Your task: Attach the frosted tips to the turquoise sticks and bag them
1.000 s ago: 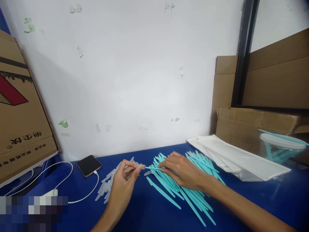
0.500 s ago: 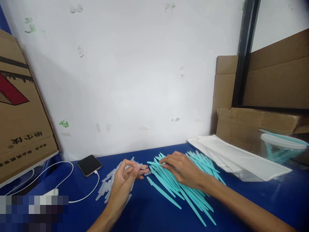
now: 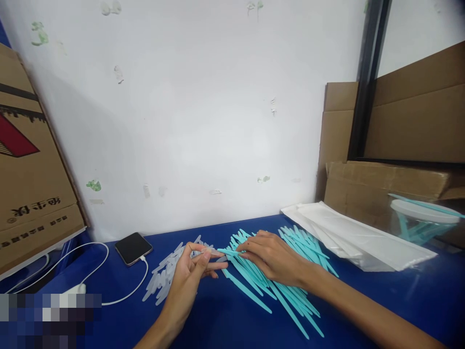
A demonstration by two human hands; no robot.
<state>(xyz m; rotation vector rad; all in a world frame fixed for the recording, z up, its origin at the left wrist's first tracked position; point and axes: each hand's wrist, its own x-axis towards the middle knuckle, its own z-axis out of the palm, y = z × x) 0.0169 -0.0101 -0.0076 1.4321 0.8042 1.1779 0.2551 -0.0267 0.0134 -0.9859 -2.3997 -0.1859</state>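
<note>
My left hand (image 3: 191,271) pinches a small translucent cap (image 3: 212,252) between thumb and index finger, its other fingers stretched out below. In my right hand (image 3: 271,254) is a slim turquoise eyebrow razor (image 3: 228,252), held by the fingertips. The razor's tip points left and meets the cap's open end; how far it is inside I cannot tell. Beneath my right hand lies a pile of turquoise razors (image 3: 286,295), with another bunch (image 3: 307,247) just behind. A heap of translucent caps (image 3: 160,281) lies left of my left hand, partly hidden by it.
A phone (image 3: 133,248) with a white charging cable (image 3: 134,293) lies at the left of the blue table (image 3: 218,325). White plastic bags (image 3: 348,232) lie at the right, near a clear tub (image 3: 423,220) holding turquoise razors. Cardboard boxes (image 3: 36,194) flank both sides.
My right hand has brought the razor left, so its tip now meets the cap in my left hand. The camera view has shifted slightly.
</note>
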